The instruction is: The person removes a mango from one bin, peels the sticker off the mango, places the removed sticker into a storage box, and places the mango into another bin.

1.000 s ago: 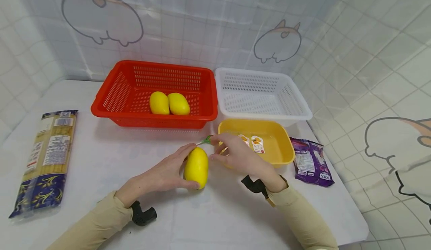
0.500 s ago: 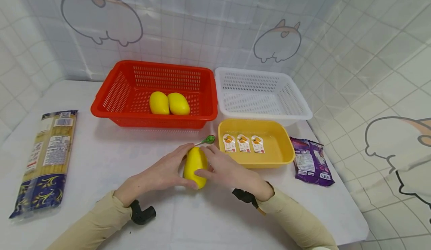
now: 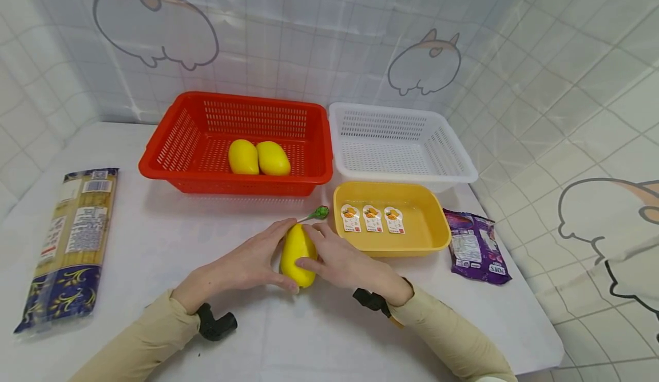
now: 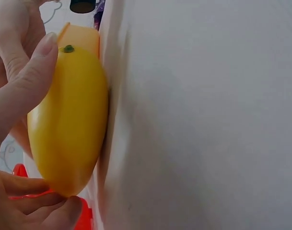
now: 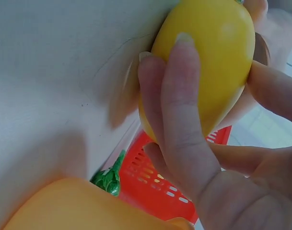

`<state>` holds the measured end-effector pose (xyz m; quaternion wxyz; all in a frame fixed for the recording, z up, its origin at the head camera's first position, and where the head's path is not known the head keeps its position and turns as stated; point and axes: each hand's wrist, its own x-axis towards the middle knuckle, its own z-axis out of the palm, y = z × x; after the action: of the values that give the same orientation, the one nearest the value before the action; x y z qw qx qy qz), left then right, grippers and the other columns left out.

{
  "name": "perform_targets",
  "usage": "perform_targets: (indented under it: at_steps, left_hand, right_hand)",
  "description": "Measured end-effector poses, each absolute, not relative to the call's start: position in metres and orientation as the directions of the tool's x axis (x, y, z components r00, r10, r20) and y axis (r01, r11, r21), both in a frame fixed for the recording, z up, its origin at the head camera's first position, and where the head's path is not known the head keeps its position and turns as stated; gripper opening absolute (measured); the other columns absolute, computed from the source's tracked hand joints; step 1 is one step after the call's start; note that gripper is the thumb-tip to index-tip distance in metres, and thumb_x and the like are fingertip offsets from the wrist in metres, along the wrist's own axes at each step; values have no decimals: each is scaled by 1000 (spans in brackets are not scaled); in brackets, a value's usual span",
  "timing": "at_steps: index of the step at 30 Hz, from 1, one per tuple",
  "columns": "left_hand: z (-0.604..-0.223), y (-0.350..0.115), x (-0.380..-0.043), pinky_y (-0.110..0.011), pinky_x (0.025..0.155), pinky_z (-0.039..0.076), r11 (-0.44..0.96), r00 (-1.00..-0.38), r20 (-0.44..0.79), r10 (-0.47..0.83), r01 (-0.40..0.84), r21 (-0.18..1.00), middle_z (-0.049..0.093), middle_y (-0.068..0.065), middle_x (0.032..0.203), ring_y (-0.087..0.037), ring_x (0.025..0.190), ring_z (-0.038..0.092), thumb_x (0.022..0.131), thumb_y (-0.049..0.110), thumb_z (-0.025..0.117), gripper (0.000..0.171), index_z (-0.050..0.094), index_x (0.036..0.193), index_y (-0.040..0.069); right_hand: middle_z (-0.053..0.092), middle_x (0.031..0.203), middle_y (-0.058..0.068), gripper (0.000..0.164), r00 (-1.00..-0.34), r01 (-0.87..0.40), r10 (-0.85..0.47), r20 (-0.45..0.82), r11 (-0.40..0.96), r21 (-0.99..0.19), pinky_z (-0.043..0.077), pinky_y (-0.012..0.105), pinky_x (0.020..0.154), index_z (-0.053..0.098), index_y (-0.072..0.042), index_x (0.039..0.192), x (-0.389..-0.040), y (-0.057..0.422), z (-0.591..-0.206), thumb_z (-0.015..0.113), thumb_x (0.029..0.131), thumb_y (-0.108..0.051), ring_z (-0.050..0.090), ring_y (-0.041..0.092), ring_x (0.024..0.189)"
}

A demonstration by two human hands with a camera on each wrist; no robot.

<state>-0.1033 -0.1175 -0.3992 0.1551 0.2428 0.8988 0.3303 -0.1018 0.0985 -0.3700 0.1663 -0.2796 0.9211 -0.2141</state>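
Note:
A smooth yellow mango [image 3: 298,254] lies on the white table between my two hands. My left hand [image 3: 249,260] holds it from the left, fingers curved round the far end and thumb at the near end. From the right, my right hand [image 3: 342,256] grips the same mango, its thumb across the near upper side and its fingers along the right. The right wrist view has the right fingers [image 5: 181,96] pressed flat on the yellow skin. A small green stem mark shows on the mango [image 4: 74,124] in the left wrist view. Just beyond the fingertips lies a green-wrapped lollipop [image 3: 320,213].
At the back, a red basket [image 3: 237,184] contains two yellow mangoes [image 3: 258,158], beside a white basket [image 3: 404,176]. A yellow tray [image 3: 396,251] with three mango-picture labels [image 3: 373,219] stands right of my hands. Noodle pack [image 3: 72,245] at left; purple snack bag [image 3: 476,247] at right.
My right hand has come from over the yellow tray's left edge leftward onto the mango, uncovering the labels and lollipop. The left hand has stayed on the mango, almost still.

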Motion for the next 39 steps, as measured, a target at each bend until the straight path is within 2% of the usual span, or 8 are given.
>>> perform_targets:
  at_steps: [7,13,19,25,31,33,39]
  left_hand:
    - [-387,-128,-107,-61,114,34,675,-838,-79,540,375,636,26,-10,164,-33,146,34,61,64,87,128,23,160,12]
    - [-371,-144,-109,-60,110,41,621,-829,-21,558,400,674,29,-8,163,-36,143,39,65,55,89,119,25,159,21]
    - [-353,-161,-110,-59,109,42,633,-854,-16,520,373,678,28,-6,163,-38,142,40,66,63,83,118,24,160,23]
    - [-333,-178,-110,-59,104,46,659,-897,31,441,346,668,34,-7,161,-38,141,41,72,62,80,107,30,158,22]
    - [-323,-200,-117,-65,105,42,650,-925,218,310,374,662,42,-9,156,-37,140,41,81,38,83,87,39,154,19]
    - [-320,-208,-119,-68,105,40,674,-937,253,240,349,652,43,-12,155,-38,141,39,83,34,82,83,40,153,19]
    - [-316,-234,-128,-76,99,37,769,-969,235,72,205,605,34,-19,159,-46,142,31,92,45,69,80,32,158,20]
  right_hand:
    - [39,148,10,77,-787,-438,-587,-188,747,-500,50,27,100,29,-5,156,-102,100,-369,60,98,-45,46,18,117]
    - [42,144,8,76,-790,-410,-574,-214,755,-511,50,23,92,29,-10,157,-103,100,-369,61,97,-46,47,16,113]
    - [44,141,8,75,-789,-392,-570,-231,755,-526,50,24,90,28,-13,157,-103,100,-370,60,98,-47,48,15,109]
    - [46,134,6,75,-779,-388,-582,-233,740,-549,49,22,86,27,-15,156,-104,101,-371,60,97,-48,50,15,105]
    - [48,122,2,72,-770,-395,-599,-219,718,-573,50,21,80,30,-16,154,-106,102,-372,62,97,-46,52,14,99]
    - [48,121,2,72,-768,-398,-603,-215,713,-577,50,21,79,30,-16,153,-106,102,-372,62,96,-47,52,14,99]
    - [47,125,3,70,-768,-418,-611,-193,707,-571,49,22,81,32,-17,151,-105,102,-372,63,96,-47,50,15,101]
